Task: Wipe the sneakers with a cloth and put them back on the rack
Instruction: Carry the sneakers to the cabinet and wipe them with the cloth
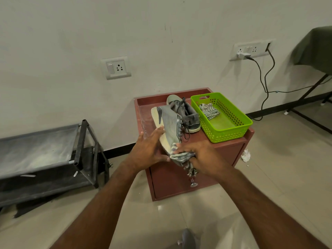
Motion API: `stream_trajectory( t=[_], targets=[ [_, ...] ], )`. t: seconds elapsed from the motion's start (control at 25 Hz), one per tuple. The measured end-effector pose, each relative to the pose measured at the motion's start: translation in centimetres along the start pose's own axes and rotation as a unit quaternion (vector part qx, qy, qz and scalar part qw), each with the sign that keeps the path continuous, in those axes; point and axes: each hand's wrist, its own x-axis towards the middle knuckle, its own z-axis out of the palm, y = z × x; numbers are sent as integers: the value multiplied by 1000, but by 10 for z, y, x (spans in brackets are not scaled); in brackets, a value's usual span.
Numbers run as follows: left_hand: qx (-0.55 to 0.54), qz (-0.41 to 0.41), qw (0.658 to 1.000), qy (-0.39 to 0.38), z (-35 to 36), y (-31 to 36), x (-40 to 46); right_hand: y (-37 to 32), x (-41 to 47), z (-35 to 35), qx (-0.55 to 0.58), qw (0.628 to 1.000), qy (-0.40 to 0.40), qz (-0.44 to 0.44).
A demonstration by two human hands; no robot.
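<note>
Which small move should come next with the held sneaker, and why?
Probably slide the striped cloth in the right hand forward along the sneaker. The left hand holds it by the sole, and the cloth touches only its heel end.

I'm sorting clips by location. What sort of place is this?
Probably a plain indoor room, a home or an office corner. A bare wall with sockets, a tiled floor, a low shoe rack and a small red cabinet suggest it.

Rack (36, 141) top shelf bare; cabinet (231, 146) top crowded: basket (233, 130), second sneaker (188, 115).
</note>
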Motion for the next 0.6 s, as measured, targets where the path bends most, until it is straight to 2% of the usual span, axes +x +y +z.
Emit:
stream_trajectory(
  t=[0.08, 0.16, 0.24, 0.28, 0.36, 0.4, 0.44, 0.52, 0.6],
  targets=[
    [18, -22, 999, -27, 1, -3, -1, -7, 7, 4, 14, 1000, -8, -17],
    [24, -54, 997, -57, 0, -6, -5, -7, 9, -1, 19, 998, -52, -13],
    [13, -85, 994, -70, 1, -10, -8, -1, 7, -16, -5, 994, -107, 30],
    [10, -96, 992, -79, 2, -10, -10, 4, 7, -22, -7, 993, -103, 56],
    [21, -102, 990, -94, 5, -9, -12, 9, 10, -27, 13, 997, 9, 73],
    [33, -101, 990, -95, 8, -7, -12, 9, 15, -23, 22, 996, 72, 56],
    [48, -101, 990, -90, 11, -5, -12, 7, 22, -15, 32, 994, 100, 37],
    [102, -110, 986, -76, 15, 1, -9, 9, 33, 10, 11, 998, 60, 3],
    [196, -108, 972, -69, 23, 5, -3, 27, 41, 31, -81, 996, -35, -9]
  ],
)
